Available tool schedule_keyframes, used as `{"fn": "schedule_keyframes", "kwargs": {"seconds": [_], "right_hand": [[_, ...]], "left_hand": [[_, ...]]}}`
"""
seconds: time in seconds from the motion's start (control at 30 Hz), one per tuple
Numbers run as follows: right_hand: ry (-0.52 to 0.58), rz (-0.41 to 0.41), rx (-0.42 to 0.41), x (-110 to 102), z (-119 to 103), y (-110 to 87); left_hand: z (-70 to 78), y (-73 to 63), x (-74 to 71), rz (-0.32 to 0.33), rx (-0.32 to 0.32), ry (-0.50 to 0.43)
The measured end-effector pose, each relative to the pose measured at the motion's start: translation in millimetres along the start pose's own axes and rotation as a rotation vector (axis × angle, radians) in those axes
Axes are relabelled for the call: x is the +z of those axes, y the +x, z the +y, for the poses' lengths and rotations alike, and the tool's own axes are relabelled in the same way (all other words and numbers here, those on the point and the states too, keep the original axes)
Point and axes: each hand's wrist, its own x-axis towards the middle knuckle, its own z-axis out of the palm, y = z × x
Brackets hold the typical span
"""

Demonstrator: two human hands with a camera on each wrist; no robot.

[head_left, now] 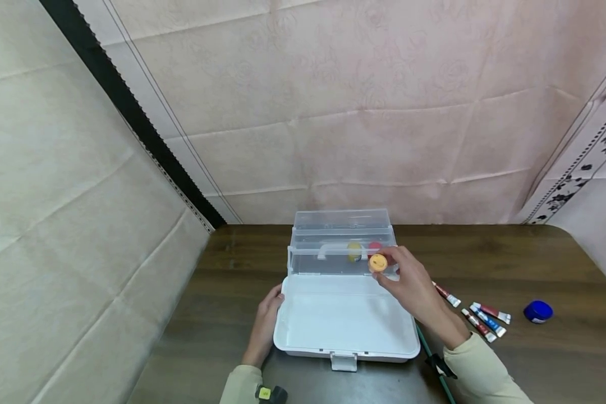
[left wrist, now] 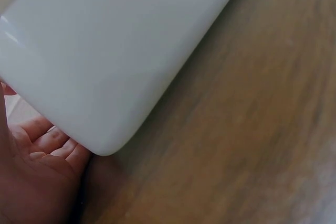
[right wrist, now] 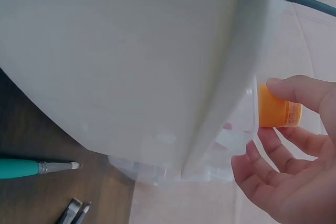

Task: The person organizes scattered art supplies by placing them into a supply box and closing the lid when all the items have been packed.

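– What's R hand [head_left: 409, 283] doing?
– It's pinching small orange jar [head_left: 377, 263] nr clear trays [head_left: 308, 261], back R of white case [head_left: 343, 320].
– & L hand [head_left: 266, 317]?
– It's touching case's L side; can't tell if it's gripping.

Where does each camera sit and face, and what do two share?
Head: on the head, facing forward-down at the white plastic box; left hand, right hand, pale sleeves show.
Left wrist: worn there, facing the box; left hand shows.
Right wrist: worn there, facing the box; right hand shows.
Head and right wrist share a round orange jar.
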Motion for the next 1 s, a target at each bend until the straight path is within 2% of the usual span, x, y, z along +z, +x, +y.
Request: {"fn": "schedule_keyframes", "kwargs": {"seconds": [0.13,0.3,0.47,0.67,0.87,1.0], "right_hand": [[-0.031,-0.020,-0.053,7,0,3.4],[-0.032,-0.086,-0.085,15,-1,11.1],[-0.049,-0.148,-0.052,24,-1,13.7],[-0.060,-0.149,-0.040,32,-5,17.6],[-0.120,-0.175,0.032,36,-5,16.3],[-0.119,-0.180,0.058,36,-5,14.7]], "left_hand": [[-0.4,0.2,0.3,0.005,0.000,0.005],[0.6,2.5,1.5,-0.007,0.014,0.009],[-0.3,3.7,0.0,-0.010,0.014,0.012],[1.5,2.2,-4.3,0.023,0.030,0.010],[-1.5,2.5,-0.8,-0.009,0.012,-0.006],[-1.4,1.5,1.5,0.001,0.023,-0.009]]}}
